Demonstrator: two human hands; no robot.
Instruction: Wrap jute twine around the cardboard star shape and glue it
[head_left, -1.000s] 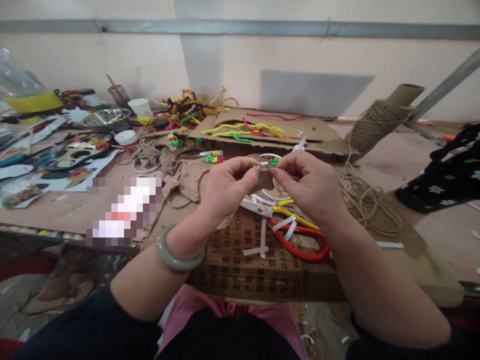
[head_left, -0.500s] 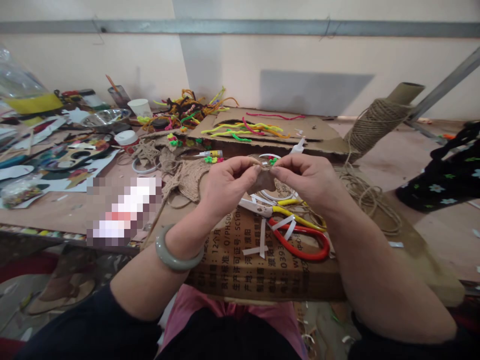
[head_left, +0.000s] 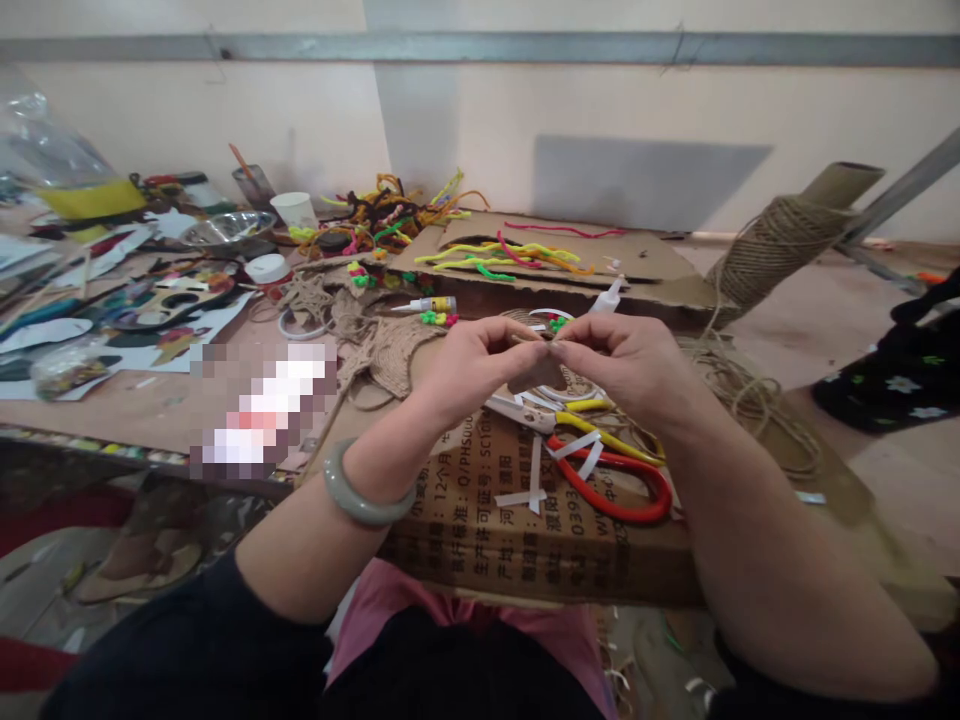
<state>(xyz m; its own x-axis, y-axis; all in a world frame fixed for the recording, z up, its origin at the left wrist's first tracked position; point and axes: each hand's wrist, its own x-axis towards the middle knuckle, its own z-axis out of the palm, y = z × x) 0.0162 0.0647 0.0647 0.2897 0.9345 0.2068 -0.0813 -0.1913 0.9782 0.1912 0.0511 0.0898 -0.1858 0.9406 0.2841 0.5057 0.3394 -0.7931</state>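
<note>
My left hand point(head_left: 491, 358) and my right hand point(head_left: 619, 345) meet above the cardboard box, each pinching with thumb and index finger. Between and below the fingertips shows a small flat brown piece point(head_left: 538, 373), partly hidden by the fingers; its material is unclear. Just behind the fingertips lies a small green twisted bit point(head_left: 557, 324). Under the hands, scissors point(head_left: 619, 510) with red and yellow handles rest on the printed cardboard box point(head_left: 465, 540). White strips point(head_left: 534, 475) lie across and beside them. A white-nozzled bottle point(head_left: 609, 296) stands behind my right hand.
A roll of jute twine point(head_left: 780, 245) leans at the right, loose strands below it. Colourful pipe cleaners point(head_left: 517, 258) lie on cardboard at the back. A glue tube point(head_left: 433, 305) and coiled jute pieces point(head_left: 390, 350) sit left of centre. A black flowered bag point(head_left: 892, 370) is far right.
The fingertips of both hands have come closer together, nearly touching around the brown piece. The whole view has shifted slightly, with the table things appearing further right.
</note>
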